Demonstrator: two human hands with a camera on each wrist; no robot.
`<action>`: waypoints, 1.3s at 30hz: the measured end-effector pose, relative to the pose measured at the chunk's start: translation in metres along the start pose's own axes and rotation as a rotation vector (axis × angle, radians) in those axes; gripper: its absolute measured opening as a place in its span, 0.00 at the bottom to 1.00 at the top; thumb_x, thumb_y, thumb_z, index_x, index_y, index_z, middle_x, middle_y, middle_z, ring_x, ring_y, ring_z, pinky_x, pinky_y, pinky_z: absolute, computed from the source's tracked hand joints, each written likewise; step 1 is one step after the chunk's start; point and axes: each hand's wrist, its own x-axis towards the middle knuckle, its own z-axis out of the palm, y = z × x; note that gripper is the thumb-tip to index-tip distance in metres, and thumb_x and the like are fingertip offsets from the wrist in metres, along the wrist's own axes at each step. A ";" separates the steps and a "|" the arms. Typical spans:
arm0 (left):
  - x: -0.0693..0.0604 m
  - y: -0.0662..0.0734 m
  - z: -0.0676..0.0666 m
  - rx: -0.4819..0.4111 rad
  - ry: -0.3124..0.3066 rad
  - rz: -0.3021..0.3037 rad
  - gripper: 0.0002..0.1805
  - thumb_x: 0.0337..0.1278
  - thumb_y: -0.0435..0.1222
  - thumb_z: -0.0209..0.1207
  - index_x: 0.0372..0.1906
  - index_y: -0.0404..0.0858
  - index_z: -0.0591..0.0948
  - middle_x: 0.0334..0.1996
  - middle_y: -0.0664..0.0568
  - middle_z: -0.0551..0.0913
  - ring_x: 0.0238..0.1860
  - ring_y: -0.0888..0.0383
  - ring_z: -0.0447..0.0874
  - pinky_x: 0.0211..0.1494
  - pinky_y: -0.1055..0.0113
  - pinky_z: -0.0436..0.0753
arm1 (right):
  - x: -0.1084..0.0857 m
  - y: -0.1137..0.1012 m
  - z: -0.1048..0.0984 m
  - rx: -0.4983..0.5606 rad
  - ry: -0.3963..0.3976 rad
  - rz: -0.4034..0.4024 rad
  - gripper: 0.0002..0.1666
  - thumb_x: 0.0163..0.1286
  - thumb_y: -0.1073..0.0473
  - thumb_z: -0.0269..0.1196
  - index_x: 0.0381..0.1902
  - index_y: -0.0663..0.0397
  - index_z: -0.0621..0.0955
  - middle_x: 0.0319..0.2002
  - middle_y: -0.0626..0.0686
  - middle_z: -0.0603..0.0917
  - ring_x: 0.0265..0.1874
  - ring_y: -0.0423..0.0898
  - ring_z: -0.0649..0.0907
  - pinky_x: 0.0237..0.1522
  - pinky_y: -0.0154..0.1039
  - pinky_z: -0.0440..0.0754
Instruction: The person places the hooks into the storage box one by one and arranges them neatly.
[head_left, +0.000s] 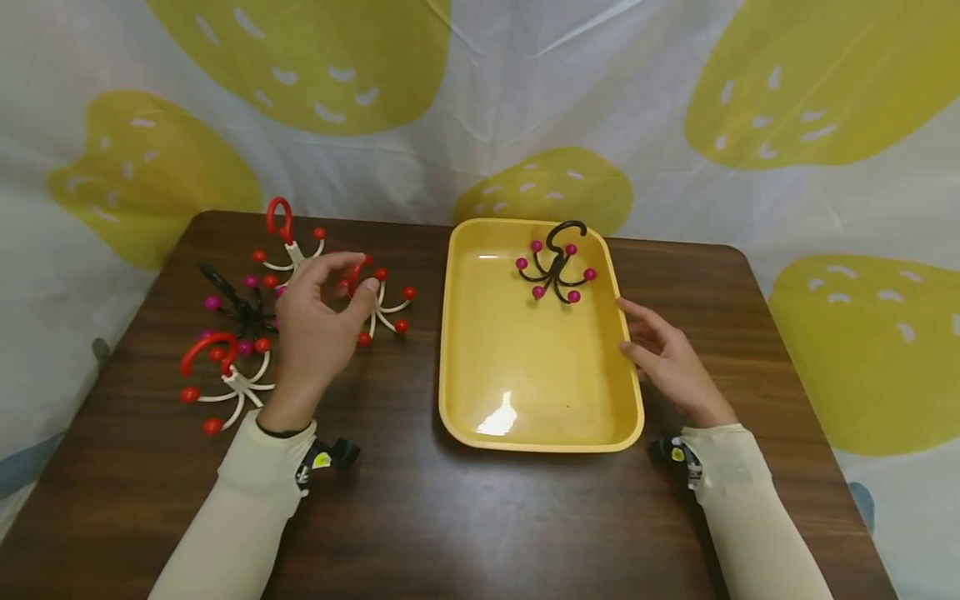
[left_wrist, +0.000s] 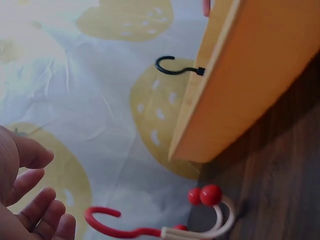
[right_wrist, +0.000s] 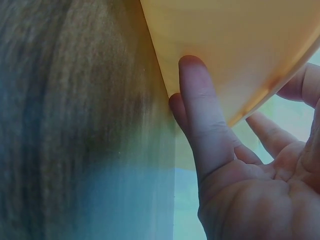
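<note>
My left hand (head_left: 318,321) hovers over the left side of the table, thumb and fingers apart, nothing visible between them. Just beyond its fingertips is a white claw hanger (head_left: 381,310) with a red hook and red balls; its hook (left_wrist: 107,225) also shows in the left wrist view, below the hand. Against the right wall of a yellow tray (head_left: 444,350) rests my right hand (head_left: 671,362). Its nearly straight fingers (right_wrist: 200,100) touch the tray's outer side, with the thumb by the rim. A black claw hanger (head_left: 557,268) with pink balls leans in the tray's far right corner.
Left of the left hand lie a black claw hanger (head_left: 243,312) with pink balls and two white ones with red balls, one near (head_left: 238,383) and one far (head_left: 294,252). A fruit-patterned cloth (head_left: 495,100) hangs behind the brown table (head_left: 480,525).
</note>
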 end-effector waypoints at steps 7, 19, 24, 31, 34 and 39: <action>0.001 -0.019 0.000 0.038 0.021 -0.051 0.17 0.63 0.31 0.70 0.56 0.36 0.87 0.49 0.44 0.86 0.52 0.58 0.83 0.50 0.75 0.81 | 0.000 0.001 -0.001 -0.010 -0.005 0.005 0.37 0.81 0.63 0.58 0.84 0.44 0.63 0.63 0.70 0.78 0.43 0.39 0.87 0.36 0.39 0.91; 0.003 -0.039 0.001 -0.012 0.008 -0.140 0.17 0.65 0.31 0.71 0.57 0.38 0.87 0.48 0.47 0.90 0.50 0.57 0.88 0.50 0.80 0.84 | -0.001 0.000 -0.002 0.004 -0.003 0.029 0.38 0.81 0.61 0.58 0.84 0.43 0.62 0.64 0.70 0.78 0.43 0.39 0.87 0.37 0.40 0.92; 0.007 -0.045 0.003 -0.007 0.032 -0.132 0.16 0.64 0.32 0.71 0.56 0.38 0.88 0.47 0.46 0.91 0.46 0.63 0.88 0.47 0.80 0.82 | 0.002 0.000 0.001 -0.018 -0.005 0.021 0.38 0.81 0.61 0.58 0.84 0.41 0.63 0.64 0.69 0.79 0.42 0.40 0.87 0.37 0.40 0.91; 0.010 -0.050 0.008 -0.007 0.073 -0.111 0.15 0.64 0.30 0.70 0.54 0.36 0.88 0.45 0.42 0.92 0.40 0.74 0.84 0.43 0.81 0.79 | 0.006 -0.002 0.000 -0.030 -0.010 0.012 0.38 0.81 0.61 0.58 0.84 0.41 0.63 0.64 0.69 0.79 0.41 0.40 0.87 0.37 0.39 0.91; 0.011 -0.051 0.009 -0.002 0.084 -0.110 0.14 0.64 0.30 0.70 0.53 0.36 0.89 0.44 0.42 0.92 0.39 0.74 0.84 0.42 0.82 0.80 | 0.006 -0.001 0.000 -0.035 -0.008 0.008 0.38 0.81 0.61 0.58 0.84 0.41 0.63 0.63 0.69 0.79 0.40 0.39 0.87 0.36 0.38 0.90; 0.013 -0.052 0.009 0.037 0.094 -0.091 0.13 0.64 0.32 0.71 0.52 0.36 0.90 0.43 0.43 0.92 0.37 0.76 0.83 0.41 0.84 0.79 | 0.003 0.002 0.000 -0.052 0.001 -0.019 0.38 0.81 0.63 0.58 0.84 0.42 0.63 0.61 0.70 0.80 0.36 0.39 0.86 0.31 0.36 0.88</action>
